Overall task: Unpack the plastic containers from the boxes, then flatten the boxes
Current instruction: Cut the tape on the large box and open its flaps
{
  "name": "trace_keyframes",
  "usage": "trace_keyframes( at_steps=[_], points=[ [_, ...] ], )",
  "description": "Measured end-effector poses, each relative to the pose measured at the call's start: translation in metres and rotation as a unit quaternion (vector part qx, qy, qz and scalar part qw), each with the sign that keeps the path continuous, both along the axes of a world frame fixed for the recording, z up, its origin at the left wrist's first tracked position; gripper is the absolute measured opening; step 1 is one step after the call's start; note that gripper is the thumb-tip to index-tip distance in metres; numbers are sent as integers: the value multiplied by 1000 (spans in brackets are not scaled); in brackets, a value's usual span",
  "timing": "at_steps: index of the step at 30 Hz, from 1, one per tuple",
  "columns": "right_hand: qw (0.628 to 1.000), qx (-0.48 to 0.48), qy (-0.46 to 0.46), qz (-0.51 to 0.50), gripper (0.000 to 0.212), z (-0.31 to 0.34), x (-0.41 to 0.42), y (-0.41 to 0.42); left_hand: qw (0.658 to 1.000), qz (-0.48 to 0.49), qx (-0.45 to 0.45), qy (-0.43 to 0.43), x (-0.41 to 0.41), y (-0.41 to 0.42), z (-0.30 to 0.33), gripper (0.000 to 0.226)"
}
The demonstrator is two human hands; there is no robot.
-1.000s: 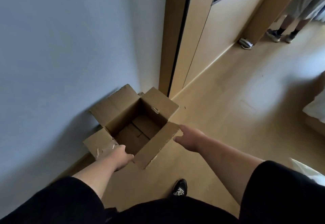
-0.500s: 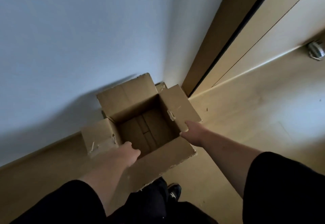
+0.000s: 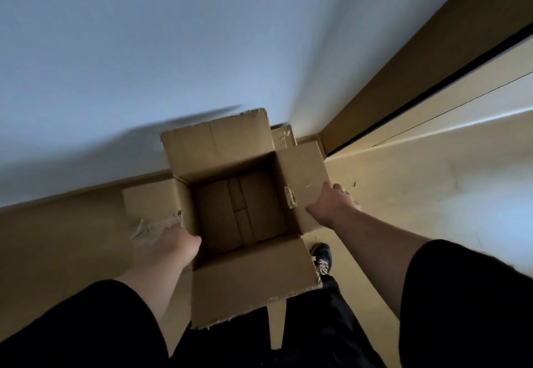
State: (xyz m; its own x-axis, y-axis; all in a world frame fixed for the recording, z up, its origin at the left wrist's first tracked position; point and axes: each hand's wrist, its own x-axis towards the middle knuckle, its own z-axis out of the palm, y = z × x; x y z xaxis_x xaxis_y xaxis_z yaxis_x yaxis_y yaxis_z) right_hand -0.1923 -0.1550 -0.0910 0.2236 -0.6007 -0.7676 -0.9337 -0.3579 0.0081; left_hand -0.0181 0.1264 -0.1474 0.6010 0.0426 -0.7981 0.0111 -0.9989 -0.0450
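On the floor against the wall the open box (image 3: 239, 209) stands between our hands. The left hand (image 3: 176, 245) touches its 9 o'clock flap; whether that grip pinches, we cannot tell. The right hand (image 3: 331, 204) lies spread on the 3 o'clock flap.

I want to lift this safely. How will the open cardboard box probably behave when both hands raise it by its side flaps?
The cardboard box looks empty inside, so it is probably light. Its flaps are splayed open and ragged at the edges, so they may bend or tear rather than carry it stiffly. With the left hand and right hand at opposite sides, it should stay fairly level.
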Motion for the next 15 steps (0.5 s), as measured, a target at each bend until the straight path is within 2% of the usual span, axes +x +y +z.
trace_keyframes(
  at_steps=[1,4,6,8,12,15],
  points=[
    [1000,2,-1,2,75,-7,0,-6,1000,12,-2,-15,-1,0,-2,51],
    [1000,10,-5,-7,74,-28,-7,-22,998,17,-2,-68,4,1,11,29],
    [1000,17,-7,-18,72,-39,-18,-29,995,58,15,-74,18,15,3,36],
    [999,28,-10,-29,71,-48,-31,-35,989,110,36,-90,31,33,-6,52],
    [997,55,-18,-43,69,-60,-47,-34,986,144,21,-84,36,51,2,41],
    [998,49,-25,-42,67,-61,-45,-25,986,151,-20,-73,30,55,14,46]
  ],
)
